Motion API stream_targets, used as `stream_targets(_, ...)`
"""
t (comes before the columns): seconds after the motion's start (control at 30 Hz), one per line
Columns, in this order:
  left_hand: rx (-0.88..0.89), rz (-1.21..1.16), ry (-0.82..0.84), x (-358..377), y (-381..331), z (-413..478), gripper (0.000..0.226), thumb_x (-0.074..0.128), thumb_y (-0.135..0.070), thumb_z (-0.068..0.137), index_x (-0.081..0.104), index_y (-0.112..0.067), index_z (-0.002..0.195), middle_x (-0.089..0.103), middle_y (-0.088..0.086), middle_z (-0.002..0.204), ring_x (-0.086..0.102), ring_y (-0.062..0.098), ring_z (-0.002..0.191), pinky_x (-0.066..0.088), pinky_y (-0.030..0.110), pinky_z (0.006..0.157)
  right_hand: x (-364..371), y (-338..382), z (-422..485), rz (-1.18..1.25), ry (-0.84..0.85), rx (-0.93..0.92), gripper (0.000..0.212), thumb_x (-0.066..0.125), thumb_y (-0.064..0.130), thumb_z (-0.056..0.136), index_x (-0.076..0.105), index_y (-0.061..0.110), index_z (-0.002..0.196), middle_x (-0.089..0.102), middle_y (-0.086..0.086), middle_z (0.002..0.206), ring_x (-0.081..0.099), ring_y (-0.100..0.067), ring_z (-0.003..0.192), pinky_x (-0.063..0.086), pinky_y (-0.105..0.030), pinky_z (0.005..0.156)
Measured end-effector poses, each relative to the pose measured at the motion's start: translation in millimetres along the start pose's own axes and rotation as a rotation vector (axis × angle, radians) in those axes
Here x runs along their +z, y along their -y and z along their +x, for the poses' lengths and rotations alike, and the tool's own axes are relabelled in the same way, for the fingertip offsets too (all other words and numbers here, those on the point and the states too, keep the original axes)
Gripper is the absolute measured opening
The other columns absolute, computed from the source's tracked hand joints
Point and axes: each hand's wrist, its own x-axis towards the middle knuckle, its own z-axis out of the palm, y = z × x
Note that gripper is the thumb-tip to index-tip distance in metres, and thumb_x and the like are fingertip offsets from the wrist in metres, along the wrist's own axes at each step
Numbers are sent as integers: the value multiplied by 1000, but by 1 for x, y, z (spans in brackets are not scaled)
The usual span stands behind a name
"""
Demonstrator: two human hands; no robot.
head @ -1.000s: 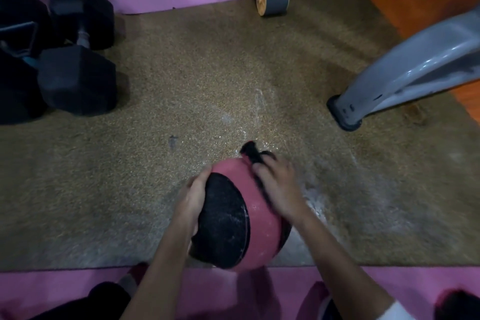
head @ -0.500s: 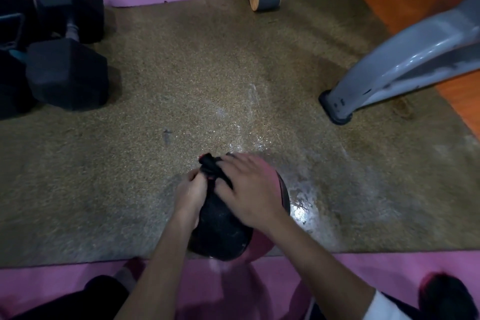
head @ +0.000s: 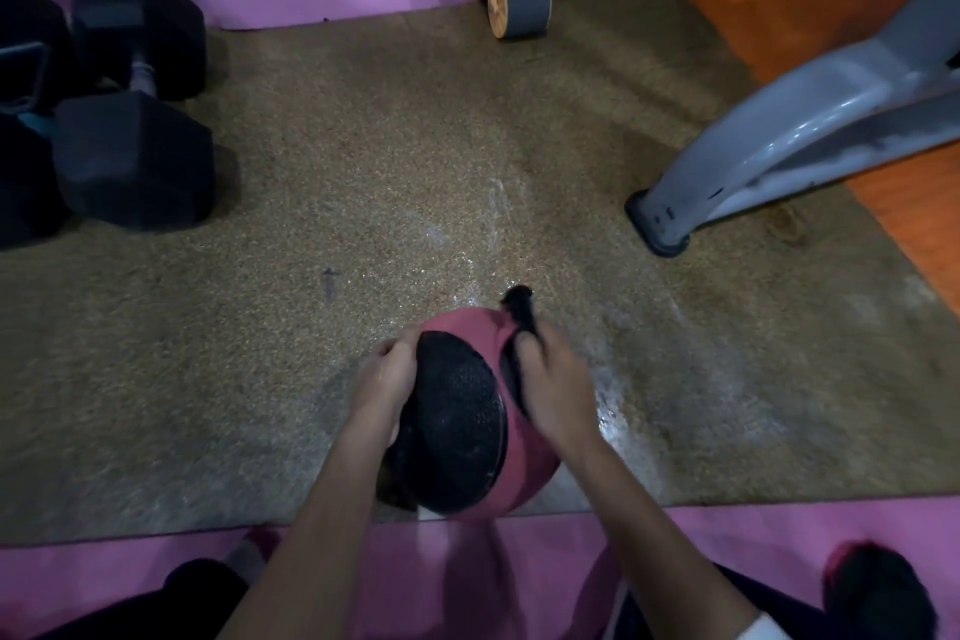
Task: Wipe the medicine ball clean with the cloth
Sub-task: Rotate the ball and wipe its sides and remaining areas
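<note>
Medicine ball (head: 457,421), pink with black panels; left hand (head: 387,379) curls round its left side, right hand (head: 556,379) clutching the cloth (head: 519,309) has shifted from top to right side.

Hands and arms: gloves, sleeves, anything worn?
No gloves on the left hand or right hand. A white sleeve edge shows high on the right arm at the frame bottom; no sleeve shows on the left.
</note>
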Motion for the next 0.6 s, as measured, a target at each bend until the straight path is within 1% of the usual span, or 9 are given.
stream_targets(0.07,252,183,-30,-1,-3,-12,47,41,-54,94,65,-29,125,61,6,133,55,30,124,39,41,111,-7,-5,15,82,65,118,25,42,31,96,60,17,90,63,0,84,57,-18,80,37,-28,63)
stream_targets(0.13,672,429,1,3,-10,-26,50,31,-44,98,59,-29,137,52,-2,147,42,20,140,26,35,118,-7,0,32,21,161,16,26,43,34,94,64,17,91,66,0,83,58,-16,78,39,-30,66)
stream_targets(0.17,812,558,13,8,-14,-28,52,28,-45,97,55,-32,140,48,-9,150,36,14,144,21,38,121,-5,5,41,-14,219,-28,31,42,38,91,67,21,97,69,0,90,60,-16,83,42,-32,72)
stream_targets(0.23,833,694,11,16,-19,-28,53,25,-45,99,50,-33,143,44,-15,151,31,10,146,19,46,122,0,16,53,-97,257,-57,41,37,45,87,67,24,107,71,-1,101,63,-20,93,48,-37,83)
stream_targets(0.33,823,619,-77,18,-25,-24,46,28,-30,105,56,-19,139,54,-1,147,43,16,139,27,36,119,16,20,20,-186,56,-103,44,32,42,89,63,16,108,67,-5,109,59,-23,104,46,-44,93)
stream_targets(0.43,771,569,-58,16,-27,-12,46,27,-27,105,60,-19,136,58,0,142,49,19,134,33,37,115,31,20,-55,-196,-80,-194,53,32,36,95,45,15,143,41,2,152,25,-14,146,16,-37,121)
stream_targets(0.47,773,562,-41,16,-27,-9,48,26,-31,103,61,-21,135,58,-1,142,49,20,134,34,40,115,31,16,-63,-190,-108,-207,55,33,34,95,42,15,145,37,3,155,21,-14,148,12,-35,122)
stream_targets(0.53,775,564,-34,16,-27,-9,59,20,-40,95,61,-25,133,59,-4,141,50,19,133,36,45,114,28,12,-33,-138,-94,-161,51,34,34,92,51,17,136,50,0,144,37,-18,140,26,-36,116)
stream_targets(0.6,767,590,-57,18,-23,-12,65,15,-46,90,59,-29,134,57,-9,142,47,16,135,35,47,114,19,20,21,-118,15,28,41,34,37,92,62,15,112,66,-8,114,59,-27,111,44,-37,90)
